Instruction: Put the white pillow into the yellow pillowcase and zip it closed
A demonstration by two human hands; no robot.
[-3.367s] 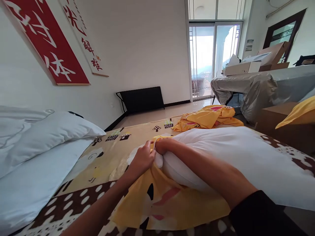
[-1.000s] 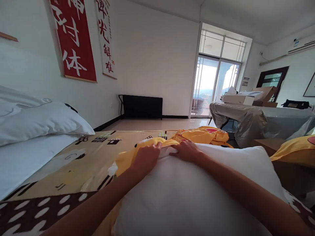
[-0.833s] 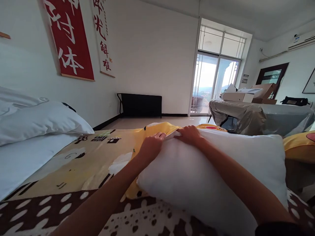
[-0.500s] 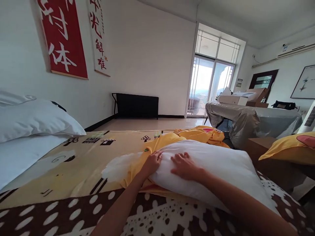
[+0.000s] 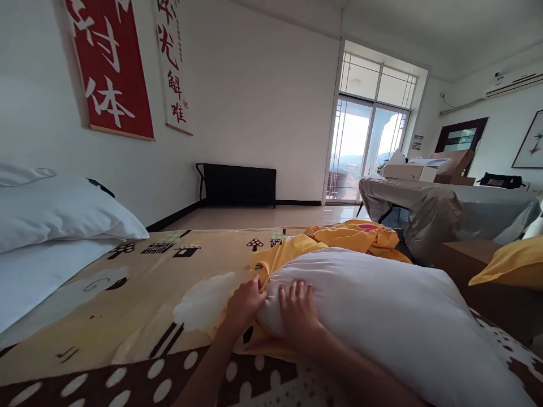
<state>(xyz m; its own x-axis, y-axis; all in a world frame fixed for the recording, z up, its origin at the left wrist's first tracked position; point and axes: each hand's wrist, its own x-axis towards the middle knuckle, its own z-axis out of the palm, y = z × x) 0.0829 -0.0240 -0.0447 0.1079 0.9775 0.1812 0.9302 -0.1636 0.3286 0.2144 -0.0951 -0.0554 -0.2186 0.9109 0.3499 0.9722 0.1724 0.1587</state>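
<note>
While the left hand (image 5: 245, 302) is pinching the case (image 5: 283, 253), the right hand (image 5: 299, 312) is resting, spread, on the pillow (image 5: 377, 305) beneath it.

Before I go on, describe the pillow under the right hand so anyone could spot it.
Find the patterned blanket. On its right side lies a white pillow, the right hand on its left end. Unlike the white bedding at the view's left edge, it has yellow cloth against that end.

The white pillow (image 5: 382, 311) hides part of the yellow cloth (image 5: 292, 250), and the top edge crops the red scroll (image 5: 123, 73).
</note>
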